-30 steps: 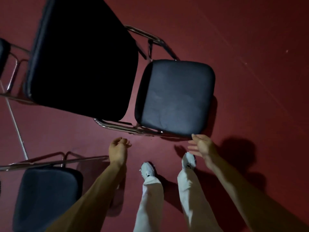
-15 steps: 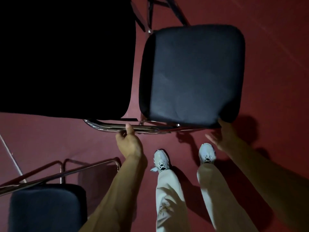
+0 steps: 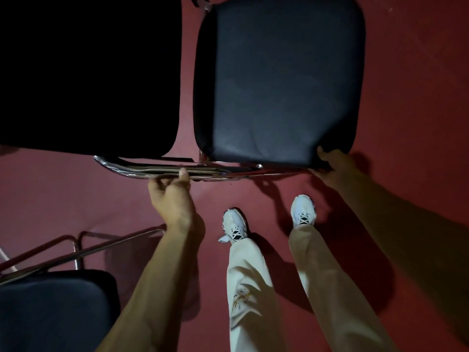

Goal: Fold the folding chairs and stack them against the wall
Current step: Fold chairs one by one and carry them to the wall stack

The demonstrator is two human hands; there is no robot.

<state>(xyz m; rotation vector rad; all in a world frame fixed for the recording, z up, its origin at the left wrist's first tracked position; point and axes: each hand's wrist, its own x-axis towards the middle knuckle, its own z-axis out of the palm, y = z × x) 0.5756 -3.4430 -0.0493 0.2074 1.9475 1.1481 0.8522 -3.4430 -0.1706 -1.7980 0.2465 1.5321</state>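
The chair [image 3: 276,80] is just in front of the person's white shoes [image 3: 234,226] on the red floor [image 3: 411,97]. The left hand [image 3: 172,196] curls its fingers round the shiny metal bar [image 3: 137,171] by the chair's black back [image 3: 88,72]. The right hand [image 3: 335,165] grips the near corner of the dark seat [image 3: 284,113], thumb on top. A second chair [image 3: 50,308] sits at the lower left.
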